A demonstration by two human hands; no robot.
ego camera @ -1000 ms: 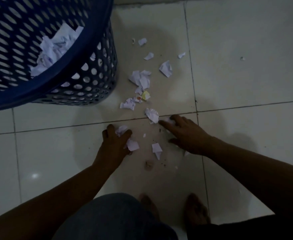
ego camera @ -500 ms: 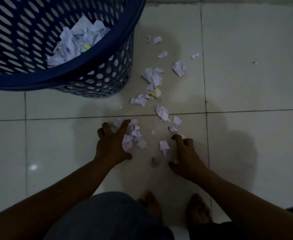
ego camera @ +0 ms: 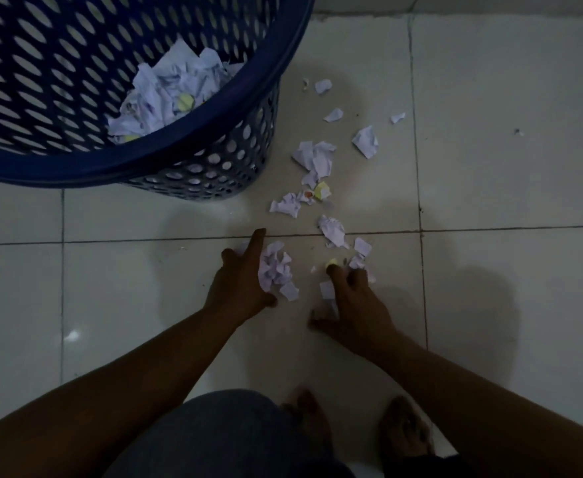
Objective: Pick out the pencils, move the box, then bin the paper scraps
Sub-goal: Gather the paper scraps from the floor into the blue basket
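Note:
My left hand (ego camera: 240, 282) rests on the tiled floor and cups a bunch of white paper scraps (ego camera: 274, 269) between its outstretched index finger and thumb. My right hand (ego camera: 355, 305) is spread on the floor just right of it, thumb splayed out, with bent fingertips touching a small yellow scrap (ego camera: 332, 262) and white bits (ego camera: 357, 263). One white scrap (ego camera: 327, 289) lies partly under that hand. More loose scraps (ego camera: 315, 158) trail away up the floor. The blue perforated bin (ego camera: 179, 157) stands at the upper left, with crumpled paper (ego camera: 172, 94) inside. No pencils or box are in view.
My knee (ego camera: 228, 439) and bare feet (ego camera: 405, 432) are at the bottom of the view. Pale glossy floor tiles (ego camera: 510, 167) with dark grout lines stretch to the right. A dark speck (ego camera: 517, 132) lies on the far right tile.
My left hand has raked more scraps into a larger bunch against its palm. My right hand pulled back toward me, dragging scraps, and its fingers bent. The view shifted, showing more of the bin.

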